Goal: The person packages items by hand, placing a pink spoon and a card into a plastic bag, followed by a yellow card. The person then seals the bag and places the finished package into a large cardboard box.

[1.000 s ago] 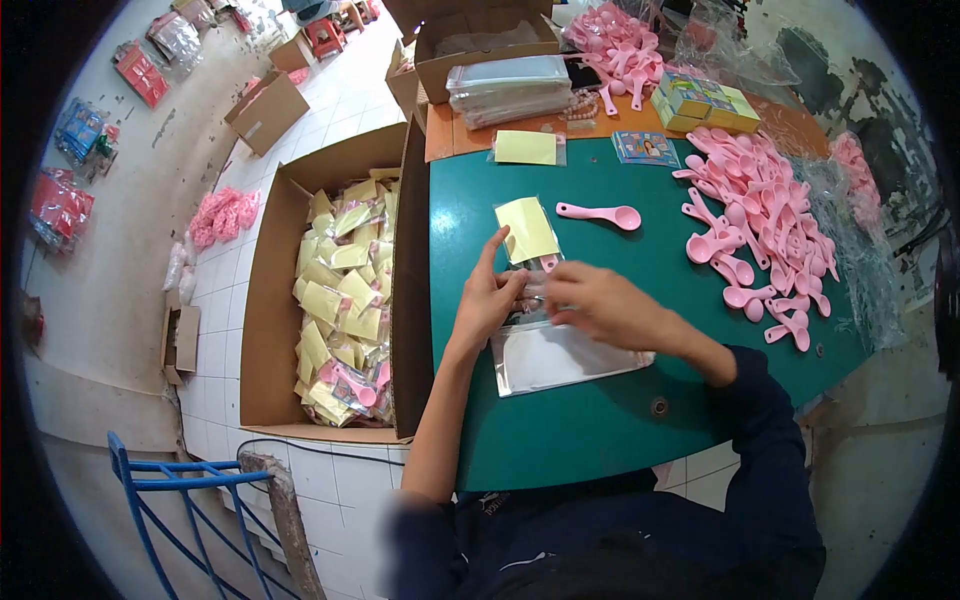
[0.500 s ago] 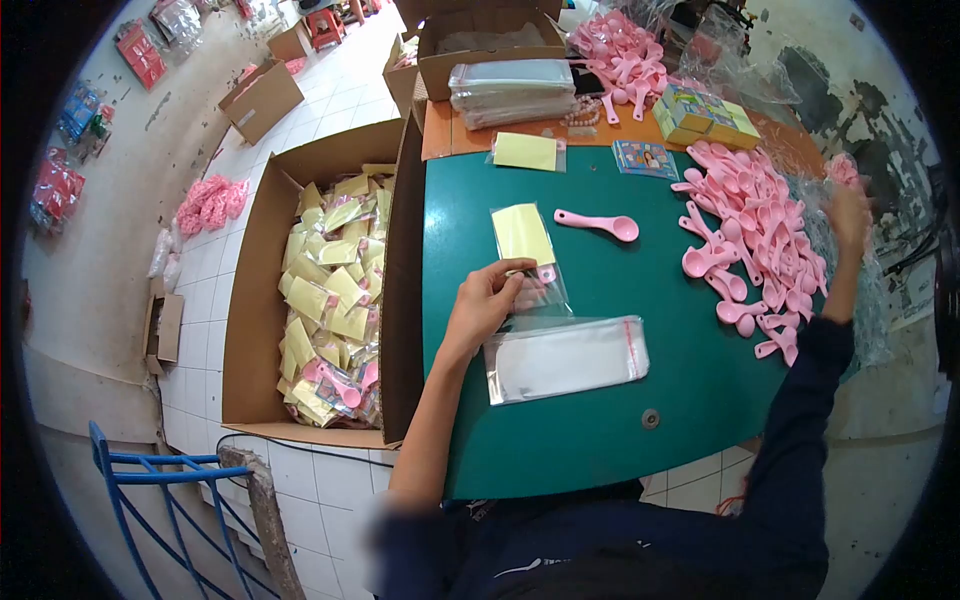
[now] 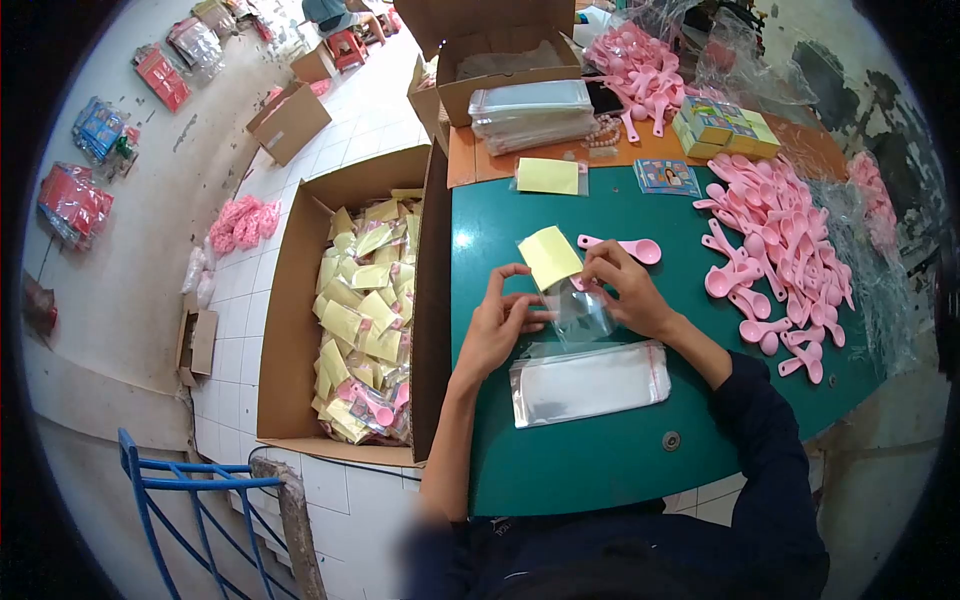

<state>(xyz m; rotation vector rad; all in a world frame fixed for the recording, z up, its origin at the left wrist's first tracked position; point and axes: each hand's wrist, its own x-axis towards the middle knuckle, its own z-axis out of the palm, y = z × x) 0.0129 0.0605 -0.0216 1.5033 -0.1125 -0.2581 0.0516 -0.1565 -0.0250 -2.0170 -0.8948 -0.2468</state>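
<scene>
On the green table, a clear bag with a yellow card (image 3: 550,257) lies between my hands. My left hand (image 3: 498,322) is at the bag's left side, thumb and fingers closing on its clear part. My right hand (image 3: 628,290) pinches at the bag's right edge, just below the card, where a bit of pink shows. Behind the right hand's fingers lies a single pink spoon (image 3: 640,250). Nearer my body is a stack of empty clear bags (image 3: 590,385). Beyond the hands sits another bag with a yellow card (image 3: 548,176).
An open carton (image 3: 282,380) of packed yellow-card bags stands left of the table. Pink spoons (image 3: 775,235) are heaped on the right. Farther back are small picture cards (image 3: 667,177), card boxes (image 3: 725,128) and clear bags (image 3: 532,112). A seated person (image 3: 345,18) is in the background.
My right hand has come from the far right, past the spoon heap, to the bag. The bag is now tilted and its yellow card turned. The whole view has shifted slightly.
</scene>
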